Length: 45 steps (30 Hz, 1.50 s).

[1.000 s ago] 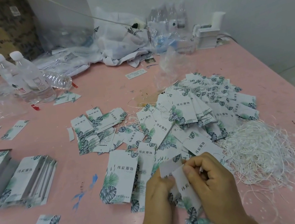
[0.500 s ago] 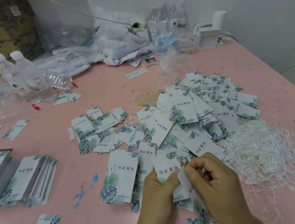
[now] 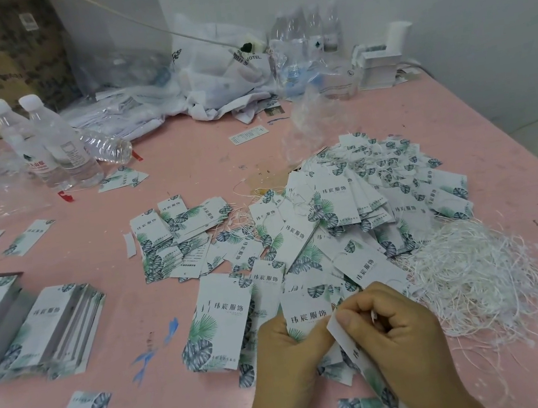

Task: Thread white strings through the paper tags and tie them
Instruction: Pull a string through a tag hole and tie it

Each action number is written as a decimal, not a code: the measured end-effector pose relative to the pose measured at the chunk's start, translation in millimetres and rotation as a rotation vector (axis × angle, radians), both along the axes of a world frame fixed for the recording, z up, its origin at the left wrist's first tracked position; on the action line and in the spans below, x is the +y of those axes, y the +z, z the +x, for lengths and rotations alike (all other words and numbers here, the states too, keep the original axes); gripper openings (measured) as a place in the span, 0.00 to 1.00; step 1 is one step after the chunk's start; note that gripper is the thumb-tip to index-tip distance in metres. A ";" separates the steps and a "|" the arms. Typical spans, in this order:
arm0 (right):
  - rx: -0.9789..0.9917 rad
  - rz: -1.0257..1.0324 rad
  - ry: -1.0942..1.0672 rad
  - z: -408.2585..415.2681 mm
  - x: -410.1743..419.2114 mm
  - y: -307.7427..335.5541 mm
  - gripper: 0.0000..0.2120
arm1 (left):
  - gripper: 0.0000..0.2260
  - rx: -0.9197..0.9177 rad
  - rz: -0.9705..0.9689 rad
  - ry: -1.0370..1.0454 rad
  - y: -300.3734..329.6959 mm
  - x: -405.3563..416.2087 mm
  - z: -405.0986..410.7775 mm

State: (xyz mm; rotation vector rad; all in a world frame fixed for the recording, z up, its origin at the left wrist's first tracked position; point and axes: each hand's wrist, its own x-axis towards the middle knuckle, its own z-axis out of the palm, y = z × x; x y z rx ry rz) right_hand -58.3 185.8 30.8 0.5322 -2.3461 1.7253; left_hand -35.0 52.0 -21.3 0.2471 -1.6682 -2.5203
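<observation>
Tags (image 3: 311, 315) are pinched by left hand (image 3: 290, 366) and right hand (image 3: 392, 331) near the surface's front edge; tearing is risked if the string is forced.

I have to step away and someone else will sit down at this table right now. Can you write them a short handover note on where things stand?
Left hand: grips a small bundle of white leaf-printed paper tags near the front edge of the pink table.
Right hand: pinches the top corner of one narrow white tag; whether a string is through it cannot be seen.
Supplies: tangle of loose white strings right of the hands; neat stacks of unstrung tags at far left.
Done: a heap of tags with strings behind the hands.
Left: finish this tag, then the stacks.
</observation>
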 end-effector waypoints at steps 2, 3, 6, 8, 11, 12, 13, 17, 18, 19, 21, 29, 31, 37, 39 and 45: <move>-0.014 -0.003 0.011 0.1 0.4 0.8 0.03 | 0.16 -0.003 0.002 -0.010 -1.2 -0.3 -0.4; -0.024 0.002 0.020 0.2 0.7 0.9 0.02 | 0.16 -0.005 0.003 -0.011 -1.5 -0.6 -0.7; -0.137 -0.021 0.046 -0.5 3.1 0.0 0.03 | 0.18 -0.022 0.008 0.006 -1.5 -1.8 -1.4; -0.339 -0.189 0.047 -4.8 6.4 -2.2 0.07 | 0.18 -0.039 0.038 0.026 0.0 -2.3 -1.6; -0.674 -0.669 0.069 -19.4 16.9 -6.9 0.07 | 0.21 -0.069 0.085 0.079 3.5 -2.7 -2.2; -0.770 -0.829 0.072 -24.2 19.9 -8.1 0.06 | 0.20 -0.073 0.112 0.084 5.6 -2.6 -2.5; -0.840 -0.951 0.068 -28.1 22.3 -8.9 0.07 | 0.18 -0.073 0.145 0.084 8.2 -2.6 -2.6; -0.777 -0.933 0.063 -27.5 26.4 -7.0 0.08 | 0.15 -0.075 0.245 0.083 16.0 -1.6 -3.3; -0.681 -0.780 0.055 -22.5 25.0 -4.6 0.08 | 0.15 -0.086 0.251 0.078 15.8 -1.0 -3.2; -0.573 -0.581 0.038 -16.2 22.2 -2.7 0.07 | 0.16 -0.093 0.256 0.070 15.8 -0.3 -2.8; -0.363 -0.211 -0.023 -5.3 13.5 -3.9 0.11 | 0.16 -0.094 0.242 0.059 14.4 0.7 -2.7; -0.061 0.005 0.025 1.2 -5.4 -1.9 0.07 | 0.20 -0.071 0.069 0.021 9.1 0.1 -3.0; -0.065 0.023 0.021 0.0 -4.5 -2.6 0.09 | 0.18 -0.070 0.014 0.020 8.7 -0.9 -2.7; -0.097 0.138 -0.012 -4.3 2.9 -9.1 0.11 | 0.09 -0.035 -0.149 -0.008 10.3 -2.4 -0.4; -0.066 0.110 -0.076 -4.6 3.7 -10.1 0.10 | 0.07 -0.017 -0.176 -0.005 14.9 0.8 2.7; 0.082 0.084 -0.144 -3.2 -5.4 -9.0 0.05 | 0.11 0.103 -0.361 -0.100 19.9 6.8 9.9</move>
